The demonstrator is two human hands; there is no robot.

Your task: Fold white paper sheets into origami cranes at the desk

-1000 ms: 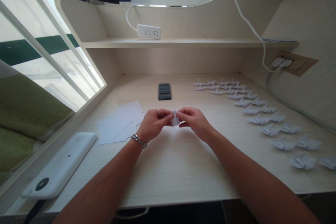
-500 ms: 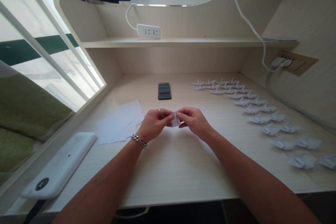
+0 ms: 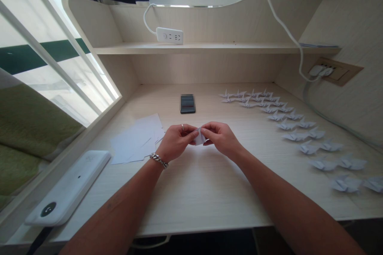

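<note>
A small folded piece of white paper (image 3: 200,138) is pinched between both hands above the middle of the desk. My left hand (image 3: 176,140), with a ring and a chain bracelet, grips its left side between thumb and fingers. On the other side, the thumb and fingers of my right hand (image 3: 220,137) close on the paper's upper right edge. The fingers hide part of the folds. To the left lies a loose stack of white paper sheets (image 3: 134,139). Several folded paper cranes (image 3: 295,135) stand in rows along the right of the desk.
Behind my hands lies a dark phone-like device (image 3: 187,104). A white oblong device (image 3: 70,187) rests at the left front edge. On the back shelf (image 3: 209,49) stands a white power strip (image 3: 169,36). A white cable (image 3: 284,28) hangs to the wall socket (image 3: 338,71) at right.
</note>
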